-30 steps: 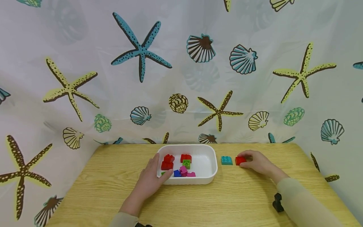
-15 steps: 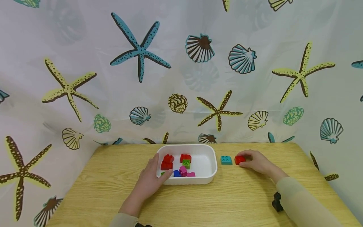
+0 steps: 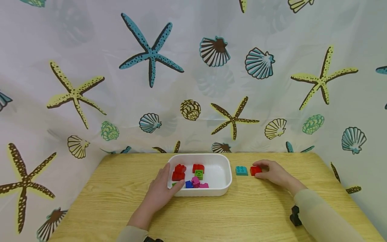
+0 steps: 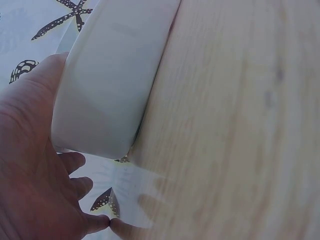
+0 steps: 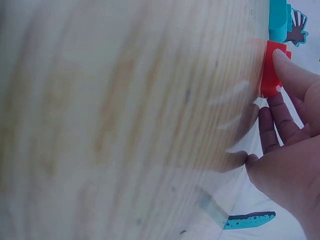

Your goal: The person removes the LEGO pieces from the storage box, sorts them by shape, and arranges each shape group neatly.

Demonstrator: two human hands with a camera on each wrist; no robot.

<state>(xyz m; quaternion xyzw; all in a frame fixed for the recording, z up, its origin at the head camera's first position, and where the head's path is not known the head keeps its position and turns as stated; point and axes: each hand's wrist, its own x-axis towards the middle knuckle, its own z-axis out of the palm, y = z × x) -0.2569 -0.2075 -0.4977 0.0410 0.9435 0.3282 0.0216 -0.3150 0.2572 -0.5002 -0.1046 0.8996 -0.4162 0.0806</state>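
A white plastic tray (image 3: pixel 223 191) stands at the back middle of the table, with several toy building bricks in its left half. My left hand (image 3: pixel 161 188) holds the tray's left end, the thumb over its front rim. In the left wrist view the tray wall (image 4: pixel 107 85) hides part of the thumb. To the tray's right, my right hand (image 3: pixel 274 173) pinches a red toy brick (image 3: pixel 255 170) between thumb and fingers, down at the tabletop. Just left of it lies a teal brick (image 3: pixel 241 170), studs up. The right wrist view shows the red brick (image 5: pixel 271 70) close to the teal one.
Inside the tray are red bricks (image 3: pixel 178 176), a lime green brick (image 3: pixel 198 174), a magenta brick (image 3: pixel 195 182) and a blue brick (image 3: pixel 188 184). The wooden table (image 3: pixel 229 215) ends at a shell-patterned curtain (image 3: pixel 193 84) behind and at the sides.
The red brick and my right fingers have shifted very slightly left, toward the teal brick. My left hand and the tray have not visibly moved.
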